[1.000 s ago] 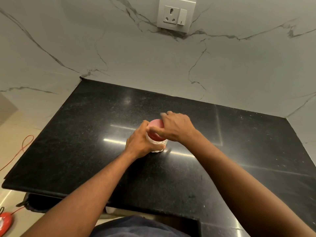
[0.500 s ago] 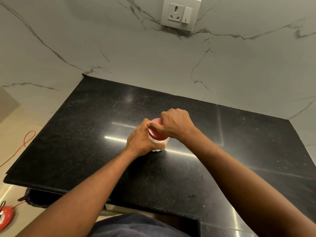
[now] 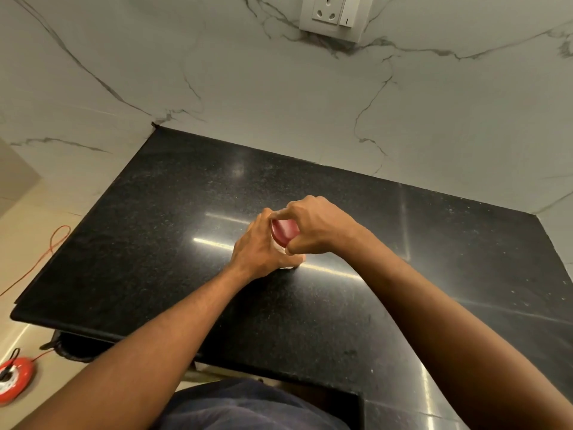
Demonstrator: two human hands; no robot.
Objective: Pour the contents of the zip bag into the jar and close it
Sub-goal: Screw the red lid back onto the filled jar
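A small clear jar (image 3: 290,265) stands upright in the middle of the black granite counter (image 3: 161,218). Its red lid (image 3: 284,231) sits on top. My left hand (image 3: 263,249) is wrapped around the jar's body from the left and hides most of it. My right hand (image 3: 313,226) comes in from the right, with thumb and fingers pinched around the lid's rim. No zip bag is in view.
A white marble wall with a socket and switch (image 3: 333,15) rises behind the counter. The counter's front edge has a cut-out at the lower right. On the floor at the left lie an orange cable (image 3: 46,259) and a red reel (image 3: 14,378).
My right hand has turned on the lid, its fingers shifting around the rim. The left hand has stayed on the jar. The view has tilted slightly.
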